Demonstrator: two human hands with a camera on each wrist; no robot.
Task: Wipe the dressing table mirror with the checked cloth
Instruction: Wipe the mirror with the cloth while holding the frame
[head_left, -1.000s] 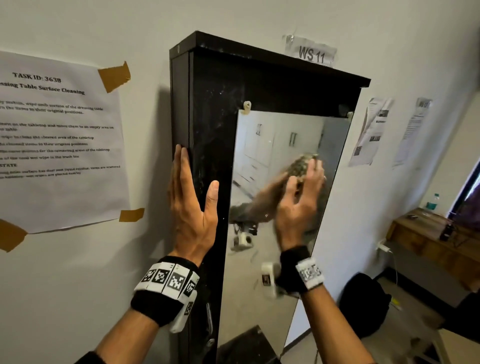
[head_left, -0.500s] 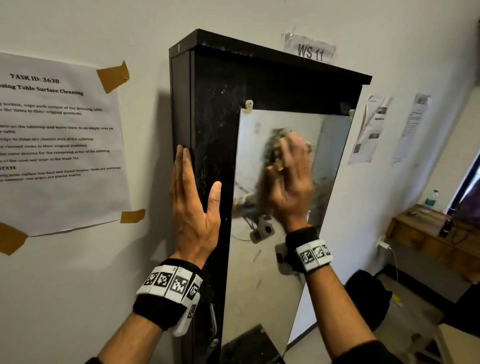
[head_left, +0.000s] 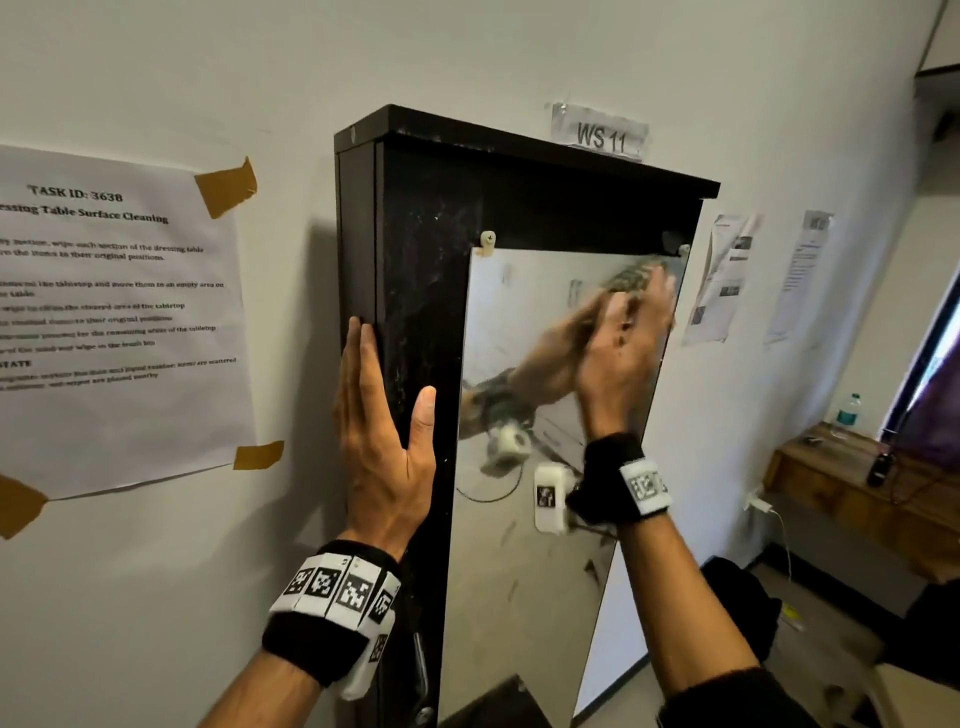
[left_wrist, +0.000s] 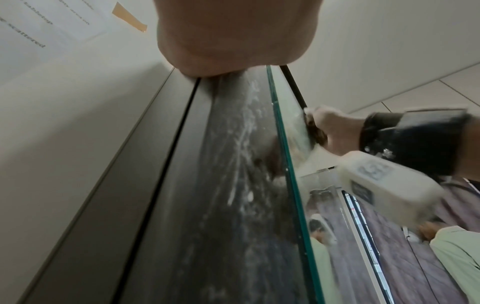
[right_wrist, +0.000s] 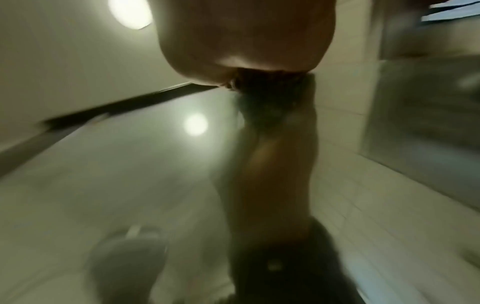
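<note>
The mirror (head_left: 519, 545) hangs on the front of a tall black wall cabinet (head_left: 415, 260). My right hand (head_left: 628, 338) lies flat on the glass near its top right corner, fingers stretched over the bunched checked cloth (head_left: 626, 278), which shows just past the fingertips. It is blurred by motion. The left wrist view shows the same right hand (left_wrist: 335, 131) pressing the dark cloth (left_wrist: 315, 133) on the glass (left_wrist: 337, 226). My left hand (head_left: 379, 415) rests flat and straight on the cabinet's left front edge, holding nothing. Smears remain on the lower glass.
A taped task sheet (head_left: 114, 322) hangs on the wall to the left, a "WS 11" label (head_left: 600, 136) above the cabinet, more papers (head_left: 724, 275) to the right. Lower right are a wooden desk (head_left: 841, 483) with a bottle (head_left: 848, 408) and a black bag (head_left: 737, 603) on the floor.
My right hand has swept the cloth from the mirror's middle up to the upper left, then across to the top right corner. The left hand has stayed on the cabinet edge.
</note>
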